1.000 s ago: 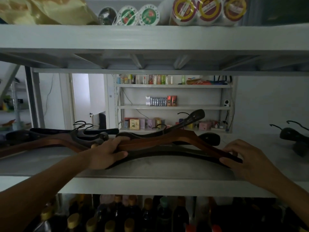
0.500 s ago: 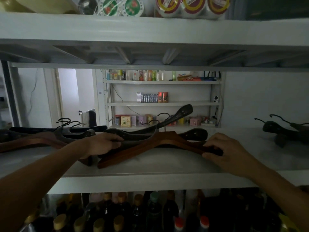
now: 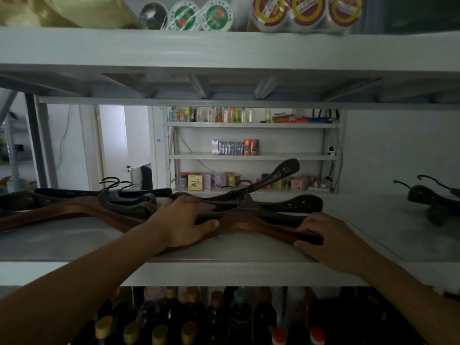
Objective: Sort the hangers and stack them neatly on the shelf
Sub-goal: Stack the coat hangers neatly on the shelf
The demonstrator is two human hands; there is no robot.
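A brown wooden hanger [image 3: 249, 226] lies on the grey shelf [image 3: 224, 252] in front of me, with dark hangers [image 3: 293, 204] stacked on and behind it. My left hand [image 3: 185, 221] grips the left arm of this stack, thumb in front and fingers over the top. My right hand [image 3: 323, 235] holds the right end of the brown hanger, fingers curled over it. To the left lies another pile of brown and dark hangers [image 3: 74, 207]. Two dark hangers [image 3: 433, 197] lie at the far right of the shelf.
The shelf above [image 3: 224, 48] hangs low over the hangers and carries round tins and a bag. Bottles [image 3: 199, 319] fill the shelf below. Behind the open back stands another shelving unit [image 3: 251, 155] with small boxes.
The stack of hangers under my hands has slid back from the shelf's front edge and turned a little. My left hand has shifted right along it; my right hand stays at the right end.
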